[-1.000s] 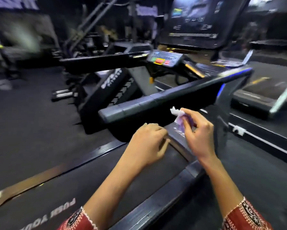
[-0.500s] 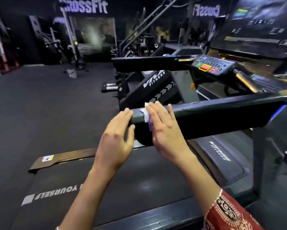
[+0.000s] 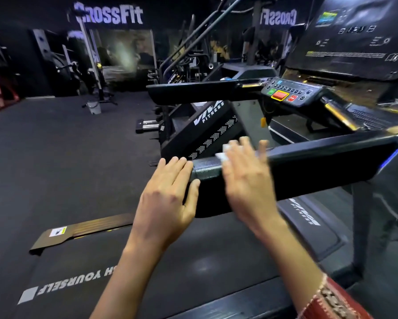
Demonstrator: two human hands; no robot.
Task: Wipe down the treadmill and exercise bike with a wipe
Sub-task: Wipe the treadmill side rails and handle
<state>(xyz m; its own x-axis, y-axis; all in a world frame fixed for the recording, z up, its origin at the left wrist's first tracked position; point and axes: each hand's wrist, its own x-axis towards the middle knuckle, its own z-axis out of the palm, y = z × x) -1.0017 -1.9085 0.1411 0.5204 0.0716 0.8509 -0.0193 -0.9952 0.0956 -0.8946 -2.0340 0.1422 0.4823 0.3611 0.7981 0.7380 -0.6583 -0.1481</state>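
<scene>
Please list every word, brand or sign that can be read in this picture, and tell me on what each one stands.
"CrossFit": sign on the back wall, first letter blurred.
"CrossFit", mirrored: second sign further right.
"VIVA FITNESS": side panel of the black machine.
"VIVA FITNESS": treadmill motor cover.
"SH YOURSELF", upside down: treadmill belt; its beginning is hidden.
Too small or blurred: console screen, button panel, sticker.

Dark floor (image 3: 44, 157) spreads toward my ten o'clock; a CrossFit sign (image 3: 108, 16) glows at eleven, a bucket (image 3: 94, 107) beneath.
</scene>
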